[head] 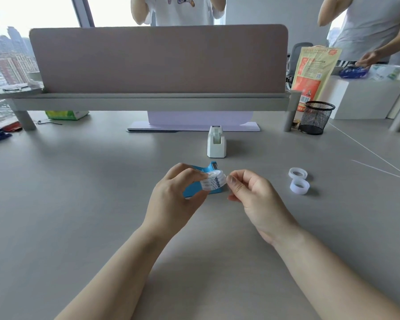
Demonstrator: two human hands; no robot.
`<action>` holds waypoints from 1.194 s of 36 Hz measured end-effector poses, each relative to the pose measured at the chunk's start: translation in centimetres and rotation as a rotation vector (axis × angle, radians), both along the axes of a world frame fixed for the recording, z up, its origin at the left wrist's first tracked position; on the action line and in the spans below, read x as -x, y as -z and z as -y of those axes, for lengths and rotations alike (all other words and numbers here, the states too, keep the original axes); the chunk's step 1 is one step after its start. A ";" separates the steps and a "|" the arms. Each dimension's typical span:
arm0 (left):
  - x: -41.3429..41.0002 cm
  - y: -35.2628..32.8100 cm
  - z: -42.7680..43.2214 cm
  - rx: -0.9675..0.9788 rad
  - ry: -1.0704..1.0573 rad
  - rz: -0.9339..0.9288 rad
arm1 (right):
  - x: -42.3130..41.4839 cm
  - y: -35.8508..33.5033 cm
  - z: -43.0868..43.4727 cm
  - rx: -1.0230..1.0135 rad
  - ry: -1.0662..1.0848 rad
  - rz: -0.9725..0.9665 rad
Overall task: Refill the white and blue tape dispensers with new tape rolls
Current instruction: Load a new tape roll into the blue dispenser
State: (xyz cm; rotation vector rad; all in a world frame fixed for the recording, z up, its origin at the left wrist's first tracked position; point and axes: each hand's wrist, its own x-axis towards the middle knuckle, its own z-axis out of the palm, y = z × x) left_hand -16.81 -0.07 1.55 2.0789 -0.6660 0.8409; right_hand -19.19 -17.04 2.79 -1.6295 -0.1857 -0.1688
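Observation:
My left hand (171,197) holds a clear tape roll (214,181) with a blue printed label, just above the blue tape dispenser (203,169) on the grey desk. My right hand (252,192) is pinched at the roll's right edge, thumb and forefinger together; whether it grips the tape end I cannot tell. The blue dispenser is partly hidden behind my left hand and the roll. The white tape dispenser (216,143) stands upright farther back with a roll showing inside. Two more clear tape rolls (298,180) lie on the desk to the right.
A black mesh pen cup (315,117) stands at the back right by an orange and yellow bag (312,75). A pink divider panel (157,58) on a grey shelf spans the back. Two people stand beyond the desk. Blue items lie at the far left.

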 end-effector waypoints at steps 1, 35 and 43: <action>0.0 0.0 0.0 -0.001 -0.005 -0.002 | 0.0 0.0 0.0 -0.011 -0.001 0.003; 0.5 -0.9 0.0 0.081 0.024 -0.113 | -0.7 -0.2 -0.5 -0.008 0.258 0.114; -2.7 -4.5 -3.4 0.203 0.038 -0.400 | -4.9 -3.0 -1.0 0.031 0.153 0.083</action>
